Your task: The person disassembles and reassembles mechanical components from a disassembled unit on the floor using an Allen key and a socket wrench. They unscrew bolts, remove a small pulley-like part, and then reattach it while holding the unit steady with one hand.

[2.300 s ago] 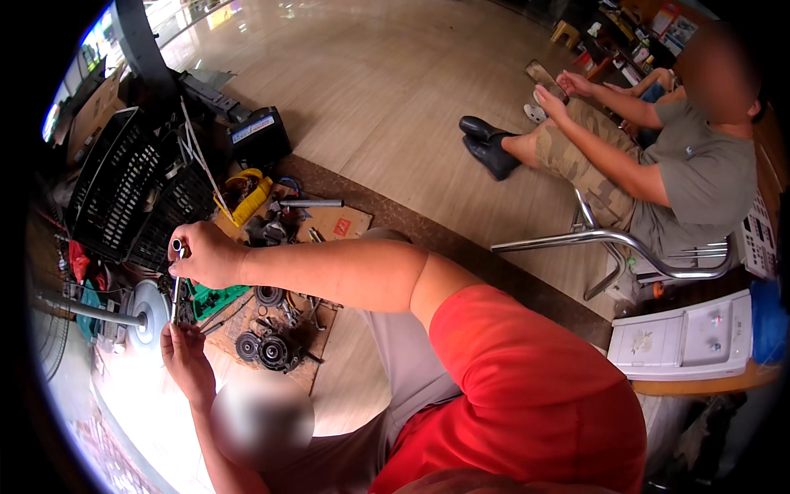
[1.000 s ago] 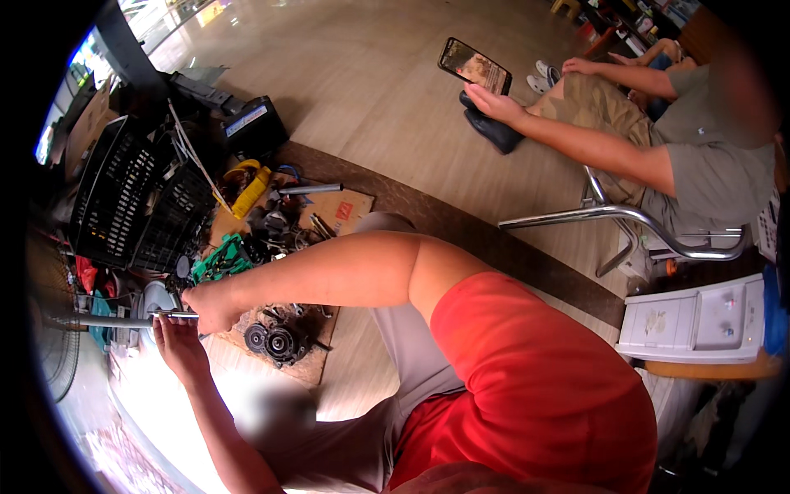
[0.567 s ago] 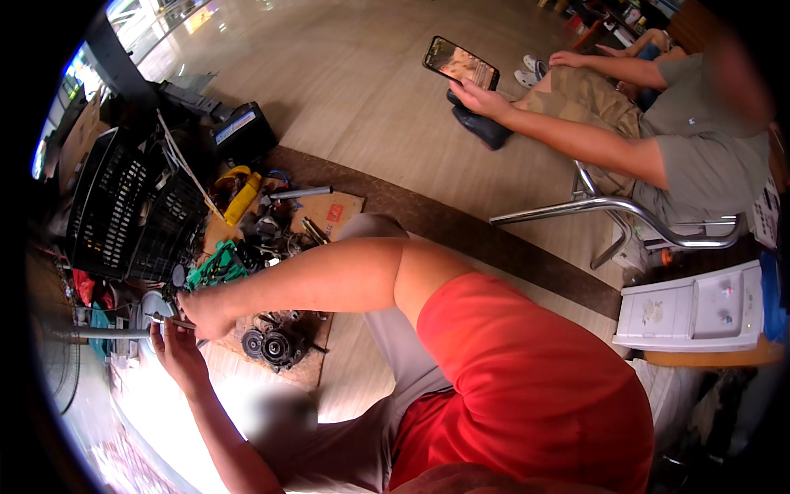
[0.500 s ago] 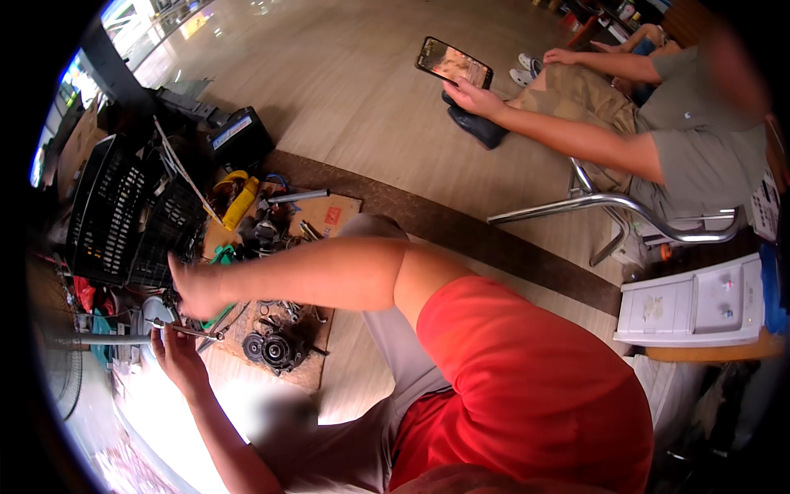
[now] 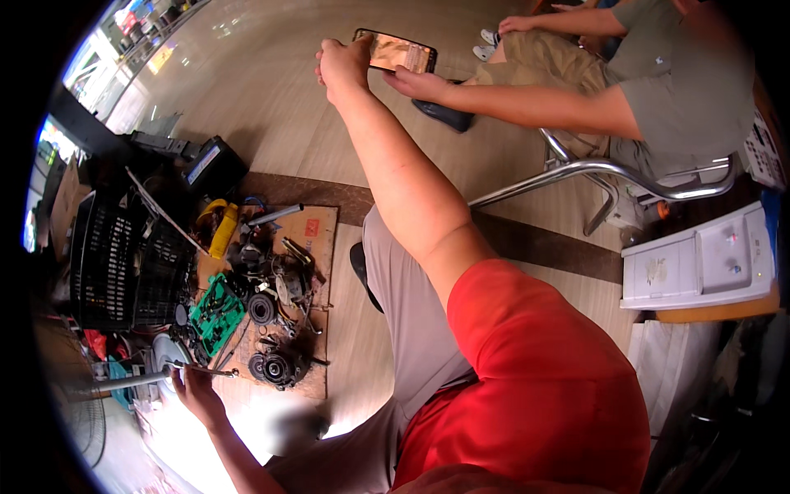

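Note:
My left hand at lower left is closed on a metal wrench, held beside a grey pole. My right arm stretches up to the top middle, where my right hand grips the left end of a black smartphone. The seated person's hand supports the phone's lower right part. Below my arm, a cardboard sheet holds dark round mechanical parts, a green tool case and a yellow object.
Black plastic crates and a black battery stand at left. The person in grey sits on a tubular metal chair, another behind. A white appliance is at lower right. A fan guard is at lower left.
My right hand has left the wrench and risen to take hold of the person's phone. My left hand still has the wrench. My view has shifted, and the phone sits further left.

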The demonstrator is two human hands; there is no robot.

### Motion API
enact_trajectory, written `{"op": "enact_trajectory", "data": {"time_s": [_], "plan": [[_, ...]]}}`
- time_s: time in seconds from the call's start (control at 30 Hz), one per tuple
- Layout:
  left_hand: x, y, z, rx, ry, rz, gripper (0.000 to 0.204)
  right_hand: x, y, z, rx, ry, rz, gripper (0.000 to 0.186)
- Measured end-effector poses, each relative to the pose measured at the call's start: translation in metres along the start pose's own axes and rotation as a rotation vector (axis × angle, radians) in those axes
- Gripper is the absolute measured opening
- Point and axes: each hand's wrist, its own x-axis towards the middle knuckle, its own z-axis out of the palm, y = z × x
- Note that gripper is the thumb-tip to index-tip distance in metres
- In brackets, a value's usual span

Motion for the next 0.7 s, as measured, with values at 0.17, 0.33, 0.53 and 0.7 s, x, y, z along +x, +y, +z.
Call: {"op": "enact_trajectory", "data": {"time_s": [0.17, 0.33, 0.53, 0.7], "plan": [[-0.009, -0.003, 0.007, -0.161, 0.045, -0.121, 0.05, -0.034, -0.062, -0.03, 0.184, -0.123, 0.27, 0.074], [-0.007, 0.0, 0.026, -0.161, 0.013, -0.12, 0.049, -0.023, -0.048, -0.02, 0.192, -0.105, 0.122, 0.082], [-0.001, -0.012, 0.01, -0.204, -0.036, -0.107, 0.045, -0.15, -0.044, 0.043, -0.323, -0.592, -0.129, 0.086], [-0.003, 0.004, 0.037, -0.172, -0.04, -0.099, 0.046, -0.234, -0.041, 0.059, -0.324, -1.041, -0.178, 0.081]]}}
